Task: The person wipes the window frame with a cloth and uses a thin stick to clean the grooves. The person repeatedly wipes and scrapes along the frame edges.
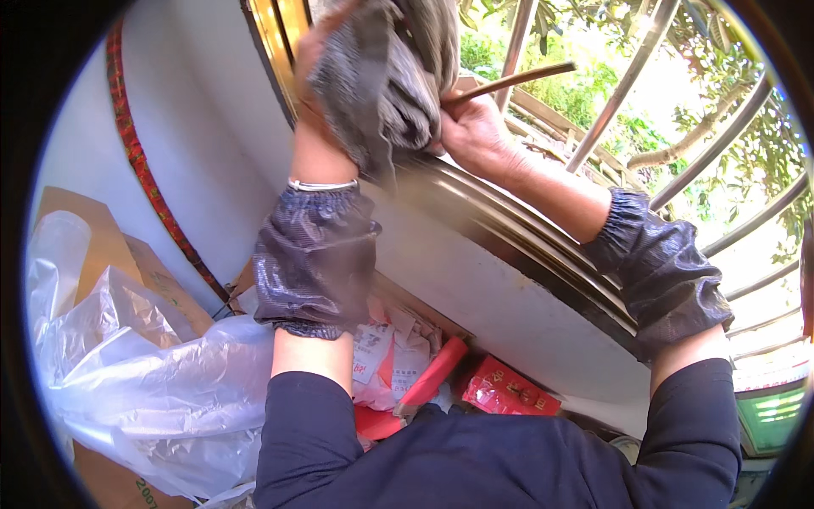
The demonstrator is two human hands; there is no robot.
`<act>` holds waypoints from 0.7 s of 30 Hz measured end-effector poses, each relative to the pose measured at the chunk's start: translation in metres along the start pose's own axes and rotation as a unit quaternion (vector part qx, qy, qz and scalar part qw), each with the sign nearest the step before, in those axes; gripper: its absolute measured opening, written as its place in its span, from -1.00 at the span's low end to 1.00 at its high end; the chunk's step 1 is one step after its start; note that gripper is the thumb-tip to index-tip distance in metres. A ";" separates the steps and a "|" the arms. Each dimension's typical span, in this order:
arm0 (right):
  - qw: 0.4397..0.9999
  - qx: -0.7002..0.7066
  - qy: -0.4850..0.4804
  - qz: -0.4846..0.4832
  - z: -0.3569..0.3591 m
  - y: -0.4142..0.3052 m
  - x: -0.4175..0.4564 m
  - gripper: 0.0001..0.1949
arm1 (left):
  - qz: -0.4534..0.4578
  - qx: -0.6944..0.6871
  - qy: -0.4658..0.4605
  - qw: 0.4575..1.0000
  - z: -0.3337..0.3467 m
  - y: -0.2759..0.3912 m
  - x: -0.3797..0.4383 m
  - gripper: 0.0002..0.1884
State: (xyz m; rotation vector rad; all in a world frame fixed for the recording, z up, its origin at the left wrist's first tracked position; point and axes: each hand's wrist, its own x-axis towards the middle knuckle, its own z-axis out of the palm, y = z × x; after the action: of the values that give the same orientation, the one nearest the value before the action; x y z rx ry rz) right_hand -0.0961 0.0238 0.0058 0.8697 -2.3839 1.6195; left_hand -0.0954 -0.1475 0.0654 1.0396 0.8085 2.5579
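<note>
A bunched grey cloth (375, 83) hangs in folds at the top centre, in front of the open window. My left hand (311, 70) grips it from the left side, partly covered by the fabric. On the other side, my right hand (480, 130) closes around a thin brown stick (521, 81) right at the cloth's edge. The stick's outer end points up and right towards the window bars; its inner end is hidden by the hand and cloth. Dark shiny sleeve covers (318, 261) are on both forearms, and a white band (323, 186) circles my left wrist.
Metal window bars (623, 89) curve along the right, above the window's sill track (509, 223). Clear plastic sheeting (159, 382) and cardboard (105, 242) fill the lower left. Below the sill lie papers (407, 356), a red roll (439, 372) and a red box (509, 388).
</note>
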 end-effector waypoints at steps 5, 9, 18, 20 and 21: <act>0.994 0.031 0.025 -0.101 -0.044 -0.040 -0.017 -0.76 | 0.064 0.075 0.011 0.995 0.000 0.019 0.016 -0.73; 0.991 0.030 0.059 -0.118 -0.101 -0.049 -0.051 -0.67 | 0.085 0.076 -0.005 0.993 0.006 0.002 0.048 -0.74; 0.967 -0.155 0.179 -0.092 -0.218 -0.093 -0.191 -0.67 | 0.006 -0.086 -0.085 0.993 0.094 -0.148 0.099 -0.74; 0.958 -0.180 0.217 -0.051 -0.242 -0.107 -0.232 -0.66 | -0.017 -0.126 -0.102 0.987 0.123 -0.187 0.102 -0.74; 0.953 -0.184 0.236 -0.039 -0.248 -0.114 -0.249 -0.65 | -0.028 -0.139 -0.104 0.984 0.136 -0.202 0.100 -0.74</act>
State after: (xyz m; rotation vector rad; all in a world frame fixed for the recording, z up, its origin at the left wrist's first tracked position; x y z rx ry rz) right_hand 0.1182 0.3096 0.0987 0.4385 -2.1672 1.1331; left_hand -0.0633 0.1135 0.0829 1.1483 0.4053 2.3761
